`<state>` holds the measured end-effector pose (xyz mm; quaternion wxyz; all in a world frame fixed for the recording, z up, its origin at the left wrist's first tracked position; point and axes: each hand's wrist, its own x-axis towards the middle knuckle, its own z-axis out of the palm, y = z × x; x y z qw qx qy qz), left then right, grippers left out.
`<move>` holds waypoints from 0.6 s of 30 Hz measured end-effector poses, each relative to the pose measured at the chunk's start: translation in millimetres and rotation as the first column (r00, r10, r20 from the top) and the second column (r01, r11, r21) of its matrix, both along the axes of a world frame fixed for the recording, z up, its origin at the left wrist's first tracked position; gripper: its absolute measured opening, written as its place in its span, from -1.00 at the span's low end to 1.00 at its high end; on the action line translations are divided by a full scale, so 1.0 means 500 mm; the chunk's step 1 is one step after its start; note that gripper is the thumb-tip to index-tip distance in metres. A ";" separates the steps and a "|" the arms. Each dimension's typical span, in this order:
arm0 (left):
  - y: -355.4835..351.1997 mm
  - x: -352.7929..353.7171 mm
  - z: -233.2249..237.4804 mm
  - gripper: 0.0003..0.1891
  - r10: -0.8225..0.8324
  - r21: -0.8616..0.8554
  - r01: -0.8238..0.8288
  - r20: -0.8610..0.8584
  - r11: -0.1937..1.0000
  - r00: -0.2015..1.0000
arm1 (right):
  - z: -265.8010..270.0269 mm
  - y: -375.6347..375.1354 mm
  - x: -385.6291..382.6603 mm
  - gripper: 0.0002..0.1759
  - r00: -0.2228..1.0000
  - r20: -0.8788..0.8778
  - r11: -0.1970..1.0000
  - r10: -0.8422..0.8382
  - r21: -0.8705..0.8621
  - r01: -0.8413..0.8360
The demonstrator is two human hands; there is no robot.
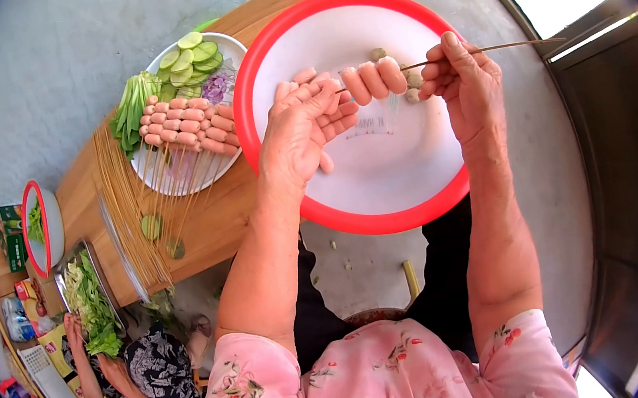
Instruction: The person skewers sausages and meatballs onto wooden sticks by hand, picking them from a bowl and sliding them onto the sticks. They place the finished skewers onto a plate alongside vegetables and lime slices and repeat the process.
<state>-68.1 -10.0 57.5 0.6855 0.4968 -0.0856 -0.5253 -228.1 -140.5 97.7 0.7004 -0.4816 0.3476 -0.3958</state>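
Note:
My right hand (467, 87) pinches a thin bamboo skewer (516, 45) that points out to the right. Three pink sausages (373, 81) are threaded side by side near its left end. At that end, the thumb and forefinger of my left hand (302, 133) close on the skewer, its other fingers loosely curled. Both hands are over a white basin with a red rim (386, 222). Loose sausages (302, 80) lie in the basin beyond my left hand, partly hidden by it. A few greyish balls (378, 54) lie there too, some behind my right hand.
On the wooden table (212, 241), a white plate (151, 179) holds skewered sausages (188, 123), cucumber slices (191, 57) and greens (134, 106). Bare skewers (128, 216) lie beside it. At lower left, another person's hands (114, 372) touch a tray of leafy vegetables (89, 298).

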 end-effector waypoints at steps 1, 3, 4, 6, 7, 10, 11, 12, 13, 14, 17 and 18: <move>0.000 0.004 -0.004 -0.45 -0.001 -0.002 0.001 0.003 1.000 1.000 | -0.004 -0.002 0.001 -0.64 1.000 0.003 1.000 -0.001 -0.002 0.001; 0.005 0.014 -0.008 -0.53 -0.048 -0.017 0.048 -0.001 0.999 0.999 | -0.012 -0.003 0.004 -0.65 0.999 0.018 0.999 -0.032 -0.025 0.032; 0.008 0.020 -0.006 -0.53 -0.047 -0.019 0.047 0.005 0.999 0.999 | -0.010 -0.003 0.006 -0.65 0.999 0.024 0.999 -0.031 -0.027 0.032; 0.015 0.027 -0.003 -0.65 -0.083 0.038 0.083 -0.001 0.996 0.997 | -0.006 0.002 0.009 -0.67 0.989 0.061 0.989 -0.132 -0.061 0.136; 0.017 0.028 -0.002 -0.65 -0.080 0.038 0.080 0.005 0.996 0.997 | -0.004 0.003 0.008 -0.67 0.989 0.067 0.989 -0.129 -0.060 0.133; 0.015 0.027 0.001 -0.67 0.050 -0.052 -0.054 -0.067 0.997 0.996 | 0.002 0.007 0.002 -0.67 0.981 0.113 0.985 -0.160 -0.042 0.166; 0.014 0.028 -0.005 -0.68 0.083 -0.117 -0.100 -0.144 0.988 0.986 | 0.001 0.011 0.005 -0.67 0.977 0.148 0.986 -0.156 -0.033 0.162; 0.014 0.030 -0.011 -0.68 0.109 -0.179 -0.151 -0.222 0.972 0.969 | -0.002 0.015 0.007 -0.67 0.972 0.183 0.987 -0.151 -0.025 0.158; 0.014 0.032 -0.016 -0.68 0.110 -0.181 -0.151 -0.218 0.972 0.970 | -0.003 0.019 0.006 -0.67 0.971 0.187 0.987 -0.150 -0.026 0.157; 0.014 0.033 -0.018 -0.68 0.086 -0.224 -0.156 -0.291 0.962 0.953 | -0.005 0.022 0.005 -0.69 0.970 0.196 0.989 -0.142 -0.007 0.146; 0.012 0.032 -0.019 -0.67 0.048 -0.286 -0.157 -0.354 0.945 0.934 | 0.000 0.035 0.009 -0.70 0.967 0.203 0.988 -0.153 0.015 0.153; 0.010 0.029 -0.018 -0.65 0.037 -0.304 -0.151 -0.351 0.940 0.936 | 0.003 0.039 0.011 -0.69 0.966 0.196 0.985 -0.172 0.019 0.171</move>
